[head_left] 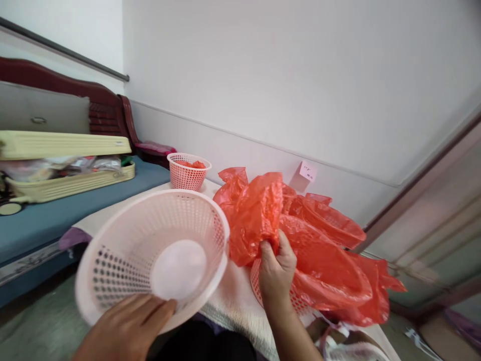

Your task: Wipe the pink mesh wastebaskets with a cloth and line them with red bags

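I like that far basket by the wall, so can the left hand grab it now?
Probably not: the left hand grips the near basket, which is between it and the far basket. It would likely have to let go first.

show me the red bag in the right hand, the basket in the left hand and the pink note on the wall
Red bag (255, 208): head view, on its crumpled side.
Basket (178, 268): head view, on its inner bottom.
Pink note (308, 171): head view, on its middle.

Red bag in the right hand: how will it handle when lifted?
Likely floppy: the red bag bunches and creases in the right hand. Probably very light, as the plastic looks thin and translucent. Its glossy surface may slip.
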`<state>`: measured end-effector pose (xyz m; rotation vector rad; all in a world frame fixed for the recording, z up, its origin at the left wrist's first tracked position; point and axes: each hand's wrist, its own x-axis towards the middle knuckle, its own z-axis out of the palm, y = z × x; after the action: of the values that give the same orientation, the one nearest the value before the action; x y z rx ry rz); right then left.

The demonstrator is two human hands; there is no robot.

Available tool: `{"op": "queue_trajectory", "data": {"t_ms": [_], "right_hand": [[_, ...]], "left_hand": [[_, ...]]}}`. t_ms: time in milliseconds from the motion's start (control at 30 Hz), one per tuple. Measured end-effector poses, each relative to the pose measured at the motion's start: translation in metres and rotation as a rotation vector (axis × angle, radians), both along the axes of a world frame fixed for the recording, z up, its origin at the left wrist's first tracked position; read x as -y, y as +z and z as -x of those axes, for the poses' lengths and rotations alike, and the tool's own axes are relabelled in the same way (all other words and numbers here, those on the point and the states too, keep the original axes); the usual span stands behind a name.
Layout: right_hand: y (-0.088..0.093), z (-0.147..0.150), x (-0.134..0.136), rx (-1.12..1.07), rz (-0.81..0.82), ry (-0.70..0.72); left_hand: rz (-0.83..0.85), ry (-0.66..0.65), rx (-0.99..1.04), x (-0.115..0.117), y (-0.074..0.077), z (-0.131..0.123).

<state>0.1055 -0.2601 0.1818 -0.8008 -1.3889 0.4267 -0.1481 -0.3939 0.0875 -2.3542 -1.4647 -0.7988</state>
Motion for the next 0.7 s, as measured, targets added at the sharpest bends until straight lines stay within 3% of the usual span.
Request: {"op": "queue_trajectory", "data": {"t_ms": [100,200,267,367,433,600,700], "right_hand": [[0.023,0.008,0.011,0.230,-0.242,-0.093],[0.023,0.022,0.009,0.566,-0.296,-0.073],[0.014,0.030,0.003,0.895,-0.142,0.039],[0.002,0.034,-0.008,1.266,0.217,0.269],[-0.002,0.034,-0.012,1.324,0.323,0.319],[-0.005,0.039,-0.012,1.307,0.232,0.387],[-0.005,0.045,-0.009,1.307,0.190,0.352]], "left_hand": [[0.060,-0.101,-0.051,-0.017,0.029,-0.028],[0.024,-0.174,-0.045,-0.036,0.042,-0.048],[-0.007,-0.176,-0.024,-0.046,0.044,-0.055],[0.020,-0.194,0.001,-0.054,0.045,-0.057],[0.068,-0.227,0.060,-0.055,0.048,-0.055],[0.329,-0.233,0.140,-0.050,0.068,-0.048],[0.508,-0.249,0.165,-0.051,0.086,-0.041]]}}
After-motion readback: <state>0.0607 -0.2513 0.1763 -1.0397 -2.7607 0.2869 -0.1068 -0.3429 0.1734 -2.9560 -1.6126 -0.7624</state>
